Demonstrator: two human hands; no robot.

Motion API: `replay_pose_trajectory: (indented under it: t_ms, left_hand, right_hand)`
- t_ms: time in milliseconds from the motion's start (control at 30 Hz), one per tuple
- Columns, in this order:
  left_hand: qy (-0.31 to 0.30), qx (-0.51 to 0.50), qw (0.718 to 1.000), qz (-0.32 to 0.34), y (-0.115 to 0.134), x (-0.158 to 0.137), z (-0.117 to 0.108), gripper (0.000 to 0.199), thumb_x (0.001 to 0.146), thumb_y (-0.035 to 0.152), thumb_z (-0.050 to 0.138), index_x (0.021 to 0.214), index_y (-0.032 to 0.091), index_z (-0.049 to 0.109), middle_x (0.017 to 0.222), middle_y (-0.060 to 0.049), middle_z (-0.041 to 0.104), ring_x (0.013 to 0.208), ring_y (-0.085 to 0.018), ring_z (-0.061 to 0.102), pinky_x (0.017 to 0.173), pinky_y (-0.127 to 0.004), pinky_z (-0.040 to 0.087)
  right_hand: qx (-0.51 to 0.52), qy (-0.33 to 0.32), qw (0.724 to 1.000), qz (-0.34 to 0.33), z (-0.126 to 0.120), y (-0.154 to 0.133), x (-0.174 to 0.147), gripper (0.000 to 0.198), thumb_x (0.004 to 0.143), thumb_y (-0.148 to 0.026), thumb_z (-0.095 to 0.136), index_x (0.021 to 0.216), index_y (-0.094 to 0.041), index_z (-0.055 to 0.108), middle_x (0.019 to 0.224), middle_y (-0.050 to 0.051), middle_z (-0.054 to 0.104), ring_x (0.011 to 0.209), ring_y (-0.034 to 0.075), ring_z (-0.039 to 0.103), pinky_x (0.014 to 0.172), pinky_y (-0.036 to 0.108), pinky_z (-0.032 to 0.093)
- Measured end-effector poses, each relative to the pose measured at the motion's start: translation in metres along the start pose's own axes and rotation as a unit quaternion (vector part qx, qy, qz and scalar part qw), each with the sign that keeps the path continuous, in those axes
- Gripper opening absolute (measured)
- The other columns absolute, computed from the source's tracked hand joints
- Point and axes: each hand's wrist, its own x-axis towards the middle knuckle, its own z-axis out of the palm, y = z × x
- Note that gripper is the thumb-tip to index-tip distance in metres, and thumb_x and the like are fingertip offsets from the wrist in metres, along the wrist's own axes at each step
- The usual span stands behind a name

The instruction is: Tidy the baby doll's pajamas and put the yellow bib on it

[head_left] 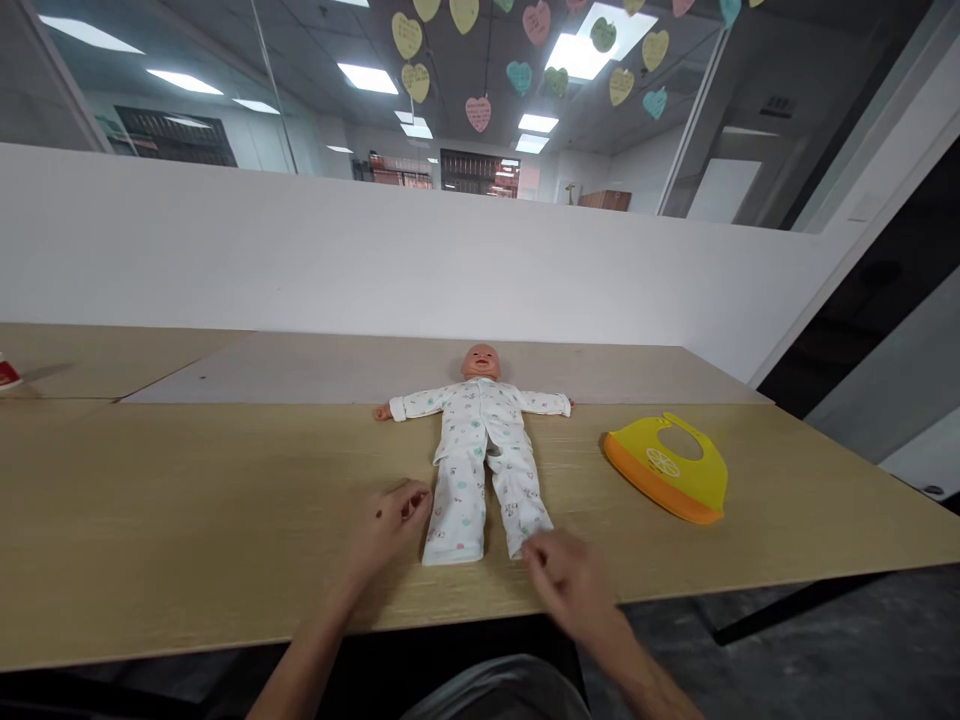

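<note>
Forearms (319, 650) are spanning the table (187, 560) edge; the doll (484, 410) is lying face up beyond. Left hand (390, 520), narrowly curled, is hovering beside one trouser leg (457, 510), blurred right hand (574, 580) by the other cuff (517, 548), grip unclear. Light pinching should be sparing the cloth.

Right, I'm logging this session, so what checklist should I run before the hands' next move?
1. Doll face up: ok.
2. Doll's arms spread to the sides: ok.
3. Left hand gripping the trousers: cannot tell; it is right beside one leg.
4. Right hand gripping the other cuff: cannot tell, blurred.
5. Both cuffs fully visible: not ok; right hand overlaps one.
6. Bib apart from doll: ok, on the table.
</note>
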Motion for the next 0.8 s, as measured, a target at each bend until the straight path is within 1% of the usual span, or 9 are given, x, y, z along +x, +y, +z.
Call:
replay_pose_trajectory:
  t_ms: [100, 133, 200, 267, 333, 467, 567, 667, 800]
  left_hand:
    - [-0.007, -0.024, 0.999, -0.027, -0.014, 0.021, 0.003, 0.032, 0.088, 0.039, 0.04, 0.081, 0.02, 0.065, 0.079, -0.002, 0.069, 0.073, -0.017, 0.059, 0.071, -0.028, 0.045]
    - [-0.004, -0.045, 0.998, -0.037, -0.02, 0.029, 0.007, 0.032, 0.087, 0.04, 0.041, 0.084, 0.02, 0.065, 0.082, -0.002, 0.07, 0.076, -0.018, 0.061, 0.073, -0.028, 0.046]
    - [-0.006, -0.088, 0.995, -0.053, -0.035, 0.048, 0.018, 0.029, 0.083, 0.041, 0.045, 0.085, 0.019, 0.065, 0.086, -0.003, 0.07, 0.081, -0.019, 0.063, 0.077, -0.029, 0.048]
    - [0.001, -0.124, 0.99, -0.073, -0.049, 0.065, 0.028, 0.027, 0.081, 0.039, 0.047, 0.084, 0.019, 0.065, 0.088, -0.004, 0.071, 0.084, -0.019, 0.064, 0.078, -0.029, 0.049]
    - [0.014, -0.116, 0.989, -0.087, -0.059, 0.08, 0.036, 0.025, 0.081, 0.036, 0.047, 0.085, 0.019, 0.065, 0.091, -0.004, 0.071, 0.087, -0.02, 0.065, 0.08, -0.029, 0.049]
    - [0.047, -0.034, 0.99, -0.127, -0.073, 0.098, 0.043, 0.023, 0.083, 0.035, 0.049, 0.093, 0.02, 0.063, 0.092, -0.004, 0.071, 0.088, -0.021, 0.064, 0.08, -0.031, 0.048]
    - [0.061, -0.008, 0.992, -0.109, -0.079, 0.099, 0.049, 0.022, 0.08, 0.028, 0.049, 0.097, 0.02, 0.061, 0.09, -0.004, 0.071, 0.086, -0.02, 0.064, 0.081, -0.032, 0.047]
    - [0.075, -0.043, 0.992, -0.093, -0.081, 0.092, 0.053, 0.024, 0.078, 0.026, 0.047, 0.097, 0.02, 0.06, 0.087, -0.003, 0.07, 0.081, -0.018, 0.064, 0.078, -0.031, 0.048]
    - [0.099, -0.08, 0.987, -0.097, -0.076, 0.083, 0.049, 0.022, 0.075, 0.026, 0.045, 0.092, 0.019, 0.059, 0.087, -0.004, 0.069, 0.079, -0.018, 0.063, 0.076, -0.03, 0.048]
  right_hand:
    - [-0.004, -0.008, 0.989, 0.146, -0.02, 0.05, 0.046, 0.037, 0.096, -0.036, 0.037, 0.072, -0.017, 0.057, 0.066, 0.004, 0.062, 0.062, 0.014, 0.057, 0.06, 0.024, 0.042]
    - [-0.023, -0.037, 0.983, 0.18, -0.023, 0.066, 0.061, 0.037, 0.096, -0.039, 0.036, 0.078, -0.017, 0.06, 0.072, 0.006, 0.065, 0.067, 0.015, 0.059, 0.062, 0.025, 0.042]
    - [-0.081, -0.13, 0.968, 0.199, -0.024, 0.096, 0.087, 0.039, 0.093, -0.049, 0.043, 0.1, -0.016, 0.062, 0.088, 0.01, 0.07, 0.081, 0.02, 0.063, 0.069, 0.026, 0.043]
    - [-0.125, -0.211, 0.948, 0.202, -0.02, 0.121, 0.106, 0.046, 0.091, -0.055, 0.043, 0.108, -0.016, 0.062, 0.097, 0.013, 0.07, 0.091, 0.025, 0.065, 0.076, 0.03, 0.044]
    - [-0.117, -0.252, 0.939, 0.203, -0.013, 0.141, 0.117, 0.05, 0.091, -0.058, 0.04, 0.11, -0.017, 0.062, 0.107, 0.014, 0.069, 0.099, 0.026, 0.064, 0.081, 0.032, 0.044]
    - [-0.059, -0.188, 0.956, 0.217, 0.005, 0.168, 0.121, 0.054, 0.092, -0.056, 0.038, 0.121, -0.014, 0.056, 0.12, 0.016, 0.064, 0.11, 0.026, 0.061, 0.092, 0.036, 0.044]
    - [0.004, -0.114, 0.967, 0.227, 0.017, 0.174, 0.112, 0.053, 0.09, -0.055, 0.041, 0.12, -0.014, 0.056, 0.124, 0.017, 0.062, 0.113, 0.027, 0.058, 0.097, 0.04, 0.043]
    - [0.083, -0.061, 0.965, 0.241, 0.024, 0.168, 0.102, 0.054, 0.086, -0.057, 0.047, 0.122, -0.017, 0.053, 0.13, 0.015, 0.057, 0.116, 0.027, 0.056, 0.098, 0.041, 0.044]
    - [0.124, -0.026, 0.975, 0.183, 0.025, 0.145, 0.1, 0.05, 0.08, -0.052, 0.058, 0.118, -0.019, 0.051, 0.128, 0.011, 0.056, 0.116, 0.025, 0.054, 0.096, 0.04, 0.044]
